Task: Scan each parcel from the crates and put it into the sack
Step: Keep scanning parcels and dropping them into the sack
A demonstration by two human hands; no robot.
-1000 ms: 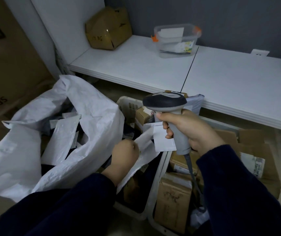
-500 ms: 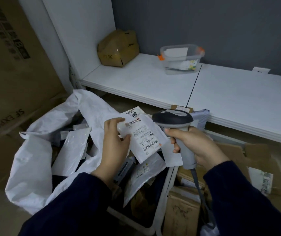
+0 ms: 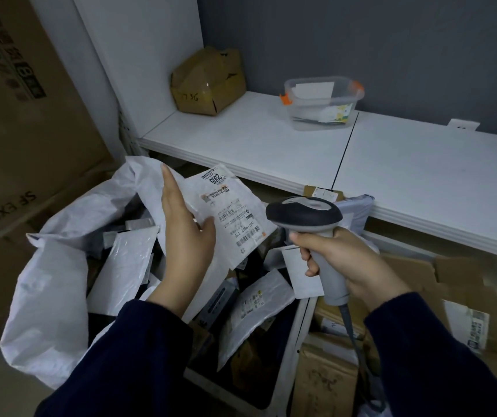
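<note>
White parcel [image 3: 226, 212] is being pinched by the left hand [image 3: 184, 233], long axis running eleven to five. The right hand [image 3: 349, 263] is gripping the scanner [image 3: 304, 215] at its three o'clock; the sack [image 3: 48, 281] is lying at eight.

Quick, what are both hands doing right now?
Left hand: holding the white parcel, thumb pinching its front.
Right hand: gripping the scanner by its handle.
</note>
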